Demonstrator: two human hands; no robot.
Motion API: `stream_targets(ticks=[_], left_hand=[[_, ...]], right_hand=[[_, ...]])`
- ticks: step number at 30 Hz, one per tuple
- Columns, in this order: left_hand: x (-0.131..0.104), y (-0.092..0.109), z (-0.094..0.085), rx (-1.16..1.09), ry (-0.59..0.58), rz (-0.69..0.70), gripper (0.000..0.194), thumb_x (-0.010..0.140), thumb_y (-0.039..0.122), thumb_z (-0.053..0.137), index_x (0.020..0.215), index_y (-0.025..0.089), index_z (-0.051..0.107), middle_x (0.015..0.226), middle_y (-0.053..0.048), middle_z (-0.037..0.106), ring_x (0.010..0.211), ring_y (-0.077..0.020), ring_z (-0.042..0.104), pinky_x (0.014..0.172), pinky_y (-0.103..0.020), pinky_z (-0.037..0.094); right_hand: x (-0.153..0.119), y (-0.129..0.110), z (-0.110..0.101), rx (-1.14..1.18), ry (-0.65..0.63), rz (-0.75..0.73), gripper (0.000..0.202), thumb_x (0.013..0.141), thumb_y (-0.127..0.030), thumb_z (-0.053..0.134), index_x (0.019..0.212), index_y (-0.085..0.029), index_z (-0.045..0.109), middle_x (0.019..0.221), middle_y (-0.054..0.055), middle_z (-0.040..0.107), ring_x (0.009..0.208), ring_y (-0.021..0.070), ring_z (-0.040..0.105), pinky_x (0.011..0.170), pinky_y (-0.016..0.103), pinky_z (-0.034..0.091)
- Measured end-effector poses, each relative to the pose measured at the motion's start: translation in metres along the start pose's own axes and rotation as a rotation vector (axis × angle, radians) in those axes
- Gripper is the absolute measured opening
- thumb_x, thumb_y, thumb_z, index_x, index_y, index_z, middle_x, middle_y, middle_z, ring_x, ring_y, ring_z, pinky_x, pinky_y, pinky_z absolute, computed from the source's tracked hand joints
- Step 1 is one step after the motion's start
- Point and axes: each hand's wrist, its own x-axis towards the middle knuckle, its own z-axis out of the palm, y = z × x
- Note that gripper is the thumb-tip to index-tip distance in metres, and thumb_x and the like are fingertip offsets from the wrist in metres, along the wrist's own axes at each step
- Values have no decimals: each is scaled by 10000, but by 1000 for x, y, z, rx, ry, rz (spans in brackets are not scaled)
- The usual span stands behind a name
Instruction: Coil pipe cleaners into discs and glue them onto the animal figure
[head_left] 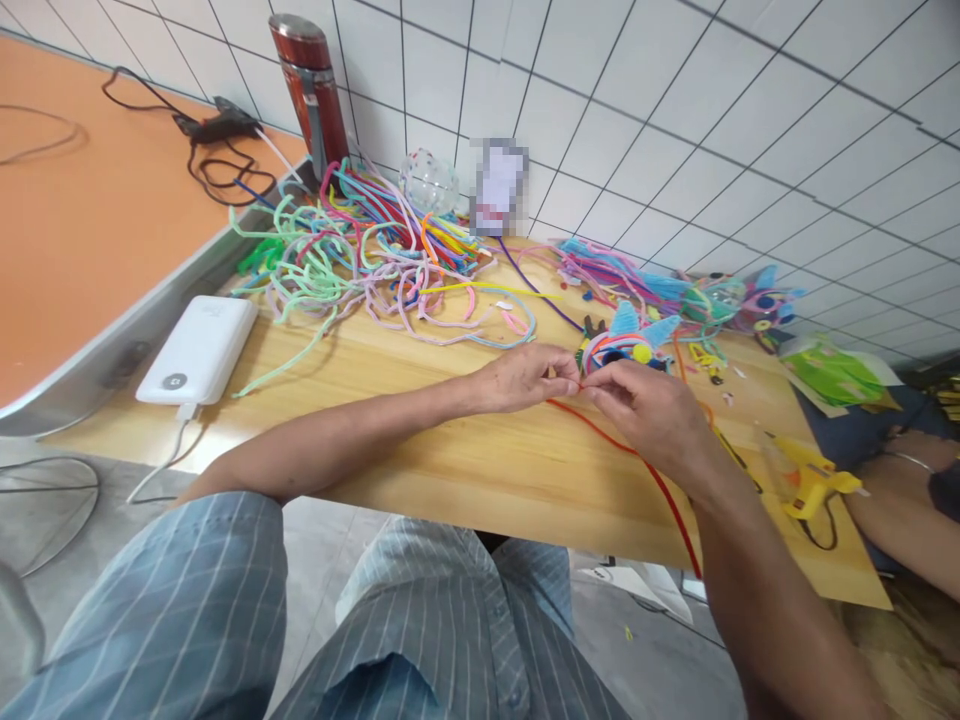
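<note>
My left hand [529,378] and my right hand [649,408] meet above the wooden table, fingertips pinched close together on a red pipe cleaner [667,495]. Its long end trails under my right hand and wrist toward the front edge of the table. Just behind my fingers sits a craft figure [628,345] with light blue pointed pieces, a yellow ball and pink and orange strands. My fingers partly hide its lower side.
Tangled pipe cleaners [375,255] cover the back left, near a red thermos [309,100] and a white power bank [199,350]. A yellow glue gun [814,480] lies right, beside another person's arm [911,500]. A phone [499,188] leans against the wall.
</note>
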Motion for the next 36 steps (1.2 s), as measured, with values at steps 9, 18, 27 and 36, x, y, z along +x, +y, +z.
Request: stream_targets(ticks=[9,18,27,36], left_hand=[[-2,4,8,-386,214,-83,290,806,433,763,801,152,693,699,32,588,636,-87,451,634,-254,330],[-9,2,29,-791,371,-175,397,705,476,869,821,152,670,711,47,587,541,-46,373,525,-232,259],[-4,-4,18,-644,198,-201,408,713,505,865,847,147,723,677,34,592,566,-63,412,550,-228,296],[-3,11,-2,-226,67,-26,192,808,346,742,750,163,720,653,27,584,588,-87,417,586,-243,313]], right_hand=[[-4,-11,25,283,311,258,161,865,-374,735,843,-220,777,731,21,760,613,175,639,627,329,508],[4,-22,71,818,563,451,238,747,-401,828,820,-203,719,732,6,710,639,146,604,644,299,510],[-3,-7,60,803,352,435,222,810,-423,724,761,-224,641,633,-31,592,608,141,534,634,291,463],[-13,-8,26,355,203,312,179,866,-394,694,812,-223,708,696,-6,686,606,149,578,597,288,446]])
